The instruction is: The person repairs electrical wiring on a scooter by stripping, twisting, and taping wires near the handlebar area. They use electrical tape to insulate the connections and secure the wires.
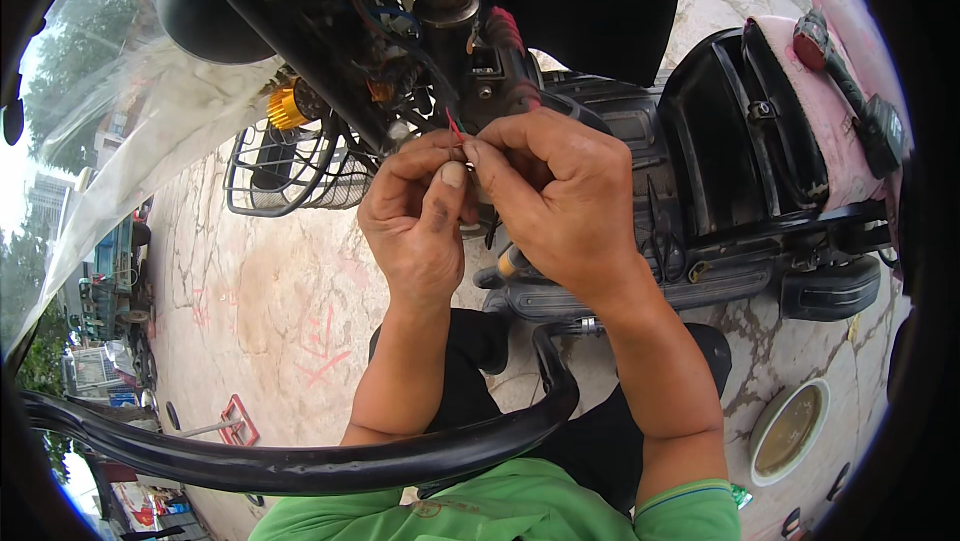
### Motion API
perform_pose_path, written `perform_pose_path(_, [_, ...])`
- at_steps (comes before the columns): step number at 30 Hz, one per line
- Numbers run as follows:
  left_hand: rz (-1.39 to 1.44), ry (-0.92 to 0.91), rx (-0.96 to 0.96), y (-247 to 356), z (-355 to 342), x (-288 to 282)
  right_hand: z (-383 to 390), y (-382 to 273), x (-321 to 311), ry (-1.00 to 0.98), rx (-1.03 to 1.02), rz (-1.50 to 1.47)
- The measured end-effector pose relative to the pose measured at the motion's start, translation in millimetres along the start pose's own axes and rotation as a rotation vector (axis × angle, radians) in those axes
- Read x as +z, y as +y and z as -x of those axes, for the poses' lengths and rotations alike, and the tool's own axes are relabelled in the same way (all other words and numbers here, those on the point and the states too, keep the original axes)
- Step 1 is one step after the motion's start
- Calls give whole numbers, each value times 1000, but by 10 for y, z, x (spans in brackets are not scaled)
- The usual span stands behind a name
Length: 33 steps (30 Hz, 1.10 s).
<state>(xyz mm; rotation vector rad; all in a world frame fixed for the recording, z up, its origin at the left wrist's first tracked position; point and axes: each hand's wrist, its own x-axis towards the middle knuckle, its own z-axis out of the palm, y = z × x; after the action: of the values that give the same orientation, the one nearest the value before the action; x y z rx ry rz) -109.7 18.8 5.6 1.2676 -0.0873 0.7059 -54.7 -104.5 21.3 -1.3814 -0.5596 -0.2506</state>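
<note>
Both hands meet in front of the opened steering column of an electric scooter, pinching thin wires. My left hand (418, 216) is closed, thumb against the curled forefinger, at the end of a red wire (454, 126). Right beside it, my right hand (565, 186) pinches the same spot with thumb and forefinger. A green strand runs down next to the red one. The fingertips hide the wire ends. Above the hands, bundled wiring and the metal steering stem (450, 9) lie exposed.
A black curved bar (300, 469) crosses low in front of me. Tools lie on the scooter's footboard (640, 286). A red and black power tool (848, 81) rests on the pink seat cover. A wire basket (285, 209) hangs left; a water-filled basin (822, 401) stands lower right.
</note>
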Motion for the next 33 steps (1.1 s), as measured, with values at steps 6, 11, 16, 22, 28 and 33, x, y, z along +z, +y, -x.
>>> perform_pose_path(6, [50,8,-9,-18,-14,1,-18,-58,-75,-62,-9,11])
perform_pose_path(11, [28,-81,11,9,18,22,0,-79,-79,-46,67,-48])
perform_pose_path(16, [-62,-89,50,20,39,23,-23,-33,-72,-28,0,-23])
perform_pose_path(22, [-85,-34,85,4,23,41,-21,-20,-57,-28,-125,106])
perform_pose_path(28, [-56,-40,77,-10,4,16,-22,-13,-64,-29,-179,141])
perform_pose_path(33, [-59,-24,77,4,4,24,-10,-23,-22,-29,-11,2])
